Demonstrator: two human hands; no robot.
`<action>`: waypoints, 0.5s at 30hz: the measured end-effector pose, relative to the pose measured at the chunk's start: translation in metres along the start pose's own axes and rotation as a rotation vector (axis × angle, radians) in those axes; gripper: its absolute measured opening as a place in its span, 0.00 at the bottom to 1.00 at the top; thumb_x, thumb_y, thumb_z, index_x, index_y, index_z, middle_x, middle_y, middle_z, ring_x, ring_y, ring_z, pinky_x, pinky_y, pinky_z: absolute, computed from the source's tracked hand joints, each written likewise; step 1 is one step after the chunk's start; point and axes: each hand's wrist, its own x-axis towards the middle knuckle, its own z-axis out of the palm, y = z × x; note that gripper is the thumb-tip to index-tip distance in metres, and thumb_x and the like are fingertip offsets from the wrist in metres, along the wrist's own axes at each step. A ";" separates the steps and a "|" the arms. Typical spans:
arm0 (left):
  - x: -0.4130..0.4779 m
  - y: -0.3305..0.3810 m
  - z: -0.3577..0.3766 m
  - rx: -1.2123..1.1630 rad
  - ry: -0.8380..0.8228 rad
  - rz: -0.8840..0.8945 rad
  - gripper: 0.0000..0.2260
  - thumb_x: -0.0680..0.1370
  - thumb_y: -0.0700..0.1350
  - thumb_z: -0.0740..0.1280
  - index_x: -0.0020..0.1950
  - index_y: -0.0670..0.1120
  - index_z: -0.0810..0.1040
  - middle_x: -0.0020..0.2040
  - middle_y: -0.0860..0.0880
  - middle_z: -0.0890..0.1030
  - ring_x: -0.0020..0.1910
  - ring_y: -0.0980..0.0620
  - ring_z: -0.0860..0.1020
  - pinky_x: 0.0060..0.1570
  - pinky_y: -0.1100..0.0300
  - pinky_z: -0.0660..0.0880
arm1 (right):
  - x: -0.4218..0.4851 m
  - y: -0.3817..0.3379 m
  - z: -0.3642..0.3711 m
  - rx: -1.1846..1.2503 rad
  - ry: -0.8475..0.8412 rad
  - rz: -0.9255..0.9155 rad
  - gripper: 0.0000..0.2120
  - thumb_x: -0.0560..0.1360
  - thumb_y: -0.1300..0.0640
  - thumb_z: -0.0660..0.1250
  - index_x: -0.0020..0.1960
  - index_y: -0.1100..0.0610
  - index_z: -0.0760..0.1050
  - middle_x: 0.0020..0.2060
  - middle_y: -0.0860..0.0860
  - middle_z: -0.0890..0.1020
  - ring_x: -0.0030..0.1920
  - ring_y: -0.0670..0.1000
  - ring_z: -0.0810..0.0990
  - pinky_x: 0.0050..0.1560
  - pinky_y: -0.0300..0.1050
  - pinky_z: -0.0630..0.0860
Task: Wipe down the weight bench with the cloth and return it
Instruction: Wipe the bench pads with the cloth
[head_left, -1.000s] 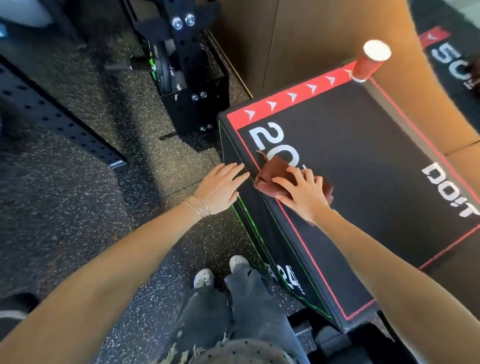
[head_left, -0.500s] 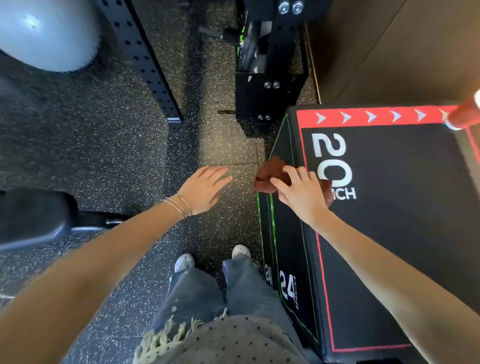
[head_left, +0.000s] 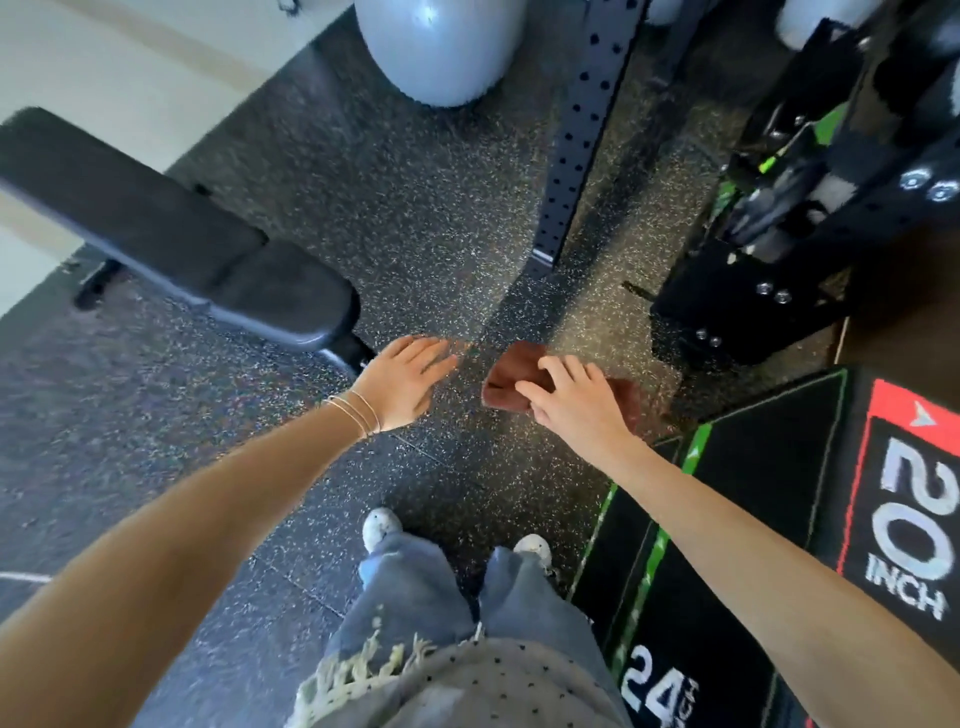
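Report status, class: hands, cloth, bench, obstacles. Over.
Left hand open, empty. Right hand grips brown folded cloth. Black padded weight bench to the left, untouched. Nothing seen between them.

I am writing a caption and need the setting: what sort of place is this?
Most likely a gym: a padded weight bench stands on speckled rubber flooring, a jump box printed 20 INCH sits at the right, and a grey exercise ball lies beyond.

Cloth (head_left: 505, 380) partly hidden under R hand (head_left: 576, 405); bench (head_left: 156, 223) cut off at L edge, box (head_left: 769, 467) at R.
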 end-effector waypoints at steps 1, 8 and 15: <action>-0.014 -0.017 0.004 -0.015 0.005 -0.029 0.28 0.77 0.50 0.62 0.76 0.48 0.58 0.76 0.45 0.60 0.75 0.46 0.59 0.74 0.50 0.50 | 0.016 -0.015 -0.003 0.008 -0.011 -0.021 0.13 0.68 0.57 0.71 0.53 0.51 0.80 0.49 0.58 0.79 0.45 0.61 0.78 0.44 0.54 0.77; -0.112 -0.128 0.036 -0.032 -0.028 -0.248 0.30 0.77 0.53 0.60 0.77 0.49 0.55 0.77 0.46 0.57 0.76 0.47 0.56 0.75 0.50 0.50 | 0.123 -0.125 -0.022 -0.038 -0.030 -0.168 0.13 0.67 0.55 0.74 0.51 0.49 0.81 0.48 0.56 0.80 0.44 0.58 0.79 0.41 0.51 0.76; -0.180 -0.190 0.067 -0.173 0.013 -0.528 0.28 0.78 0.58 0.55 0.76 0.50 0.55 0.77 0.46 0.59 0.75 0.47 0.58 0.74 0.48 0.52 | 0.208 -0.200 -0.033 -0.081 -0.070 -0.307 0.13 0.69 0.56 0.71 0.54 0.50 0.79 0.51 0.56 0.79 0.47 0.60 0.77 0.44 0.53 0.75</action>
